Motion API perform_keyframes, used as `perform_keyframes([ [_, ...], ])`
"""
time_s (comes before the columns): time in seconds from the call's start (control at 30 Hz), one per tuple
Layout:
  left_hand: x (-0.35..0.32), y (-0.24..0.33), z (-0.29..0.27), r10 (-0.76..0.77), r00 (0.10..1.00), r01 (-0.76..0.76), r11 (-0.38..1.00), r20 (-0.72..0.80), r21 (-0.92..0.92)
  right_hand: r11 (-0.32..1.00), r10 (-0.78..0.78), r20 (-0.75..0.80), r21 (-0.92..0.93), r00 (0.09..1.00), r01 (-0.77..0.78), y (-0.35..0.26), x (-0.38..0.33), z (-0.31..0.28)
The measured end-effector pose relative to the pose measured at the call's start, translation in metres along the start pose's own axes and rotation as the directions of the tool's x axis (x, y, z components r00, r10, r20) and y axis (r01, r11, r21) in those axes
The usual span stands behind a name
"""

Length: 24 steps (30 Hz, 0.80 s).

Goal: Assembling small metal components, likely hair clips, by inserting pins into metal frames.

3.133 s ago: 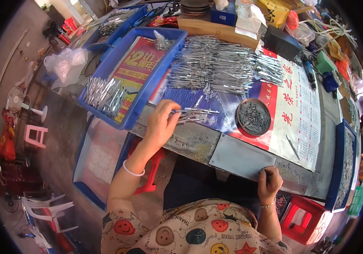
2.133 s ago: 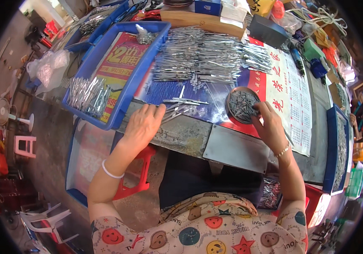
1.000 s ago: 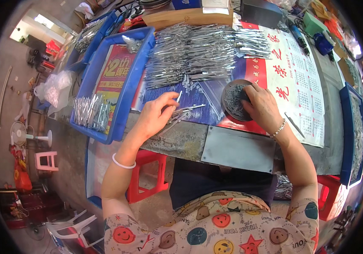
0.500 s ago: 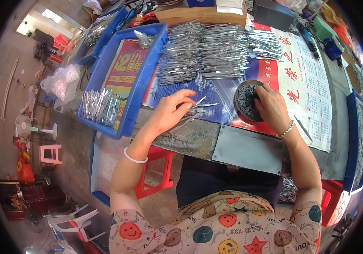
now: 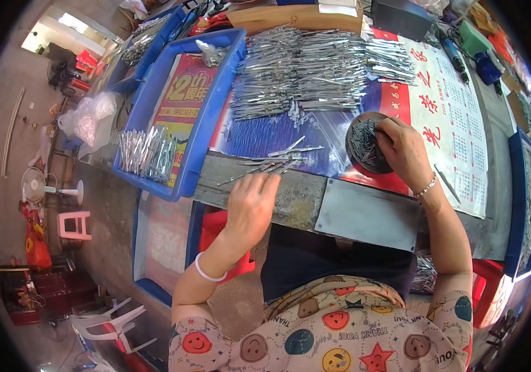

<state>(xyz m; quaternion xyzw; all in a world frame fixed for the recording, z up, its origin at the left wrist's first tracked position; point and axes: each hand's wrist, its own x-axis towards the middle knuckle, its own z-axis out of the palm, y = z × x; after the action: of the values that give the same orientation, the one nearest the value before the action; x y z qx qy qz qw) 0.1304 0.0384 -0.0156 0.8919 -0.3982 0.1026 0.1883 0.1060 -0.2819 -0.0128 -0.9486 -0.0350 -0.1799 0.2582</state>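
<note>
My left hand (image 5: 252, 201) is at the table's near edge, its fingers bent together against a few loose slender metal pieces (image 5: 284, 164). Whether one is pinched is hidden. My right hand (image 5: 405, 152) reaches into a round dark dish (image 5: 355, 162) of small grey metal pins (image 5: 364, 139). Its fingertips are closed among the pins, and what they grip does not show. Beyond both hands lie dense rows of slender silvery metal pieces (image 5: 299, 71).
A blue tray (image 5: 198, 149) at the left holds more upright metal pieces (image 5: 148, 155). A grey plate (image 5: 364, 214) lies at the near edge. A printed calendar sheet (image 5: 457, 124) covers the right side, with one thin rod (image 5: 446, 183) on it. Another blue tray (image 5: 516, 204) stands far right.
My left hand has drawn back toward me, from over the loose metal pieces to their near side. My right hand stays at the dish, slightly shifted.
</note>
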Motion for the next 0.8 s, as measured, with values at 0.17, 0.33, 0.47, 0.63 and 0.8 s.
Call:
perform_keyframes([
  [0.17, 0.008, 0.007, 0.009, 0.112, 0.993, -0.114, 0.923, 0.028, 0.366, 0.963, 0.152, 0.041, 0.217, 0.988, -0.157, 0.003, -0.001, -0.006],
  [0.33, 0.009, 0.013, 0.005, 0.155, 0.983, -0.18, 0.903, 0.096, 0.391, 0.785, 0.218, 0.2, 0.545, 0.955, -0.294, 0.011, -0.005, -0.01],
  [0.47, 0.003, 0.012, -0.002, 0.121, 0.993, -0.121, 0.972, 0.012, 0.199, 0.629, 0.243, 0.267, 0.688, 0.932, -0.361, -0.007, -0.008, -0.025],
  [0.63, -0.009, 0.042, -0.029, -0.158, 0.987, 0.132, 0.892, -0.026, -0.432, 0.402, 0.186, 0.402, 0.802, 0.897, -0.443, -0.037, -0.014, -0.044],
  [0.8, -0.018, 0.081, -0.033, -0.262, 0.96, 0.218, 0.471, 0.101, -0.854, 0.363, 0.06, 0.486, 0.803, 0.872, -0.473, -0.067, -0.032, -0.061],
])
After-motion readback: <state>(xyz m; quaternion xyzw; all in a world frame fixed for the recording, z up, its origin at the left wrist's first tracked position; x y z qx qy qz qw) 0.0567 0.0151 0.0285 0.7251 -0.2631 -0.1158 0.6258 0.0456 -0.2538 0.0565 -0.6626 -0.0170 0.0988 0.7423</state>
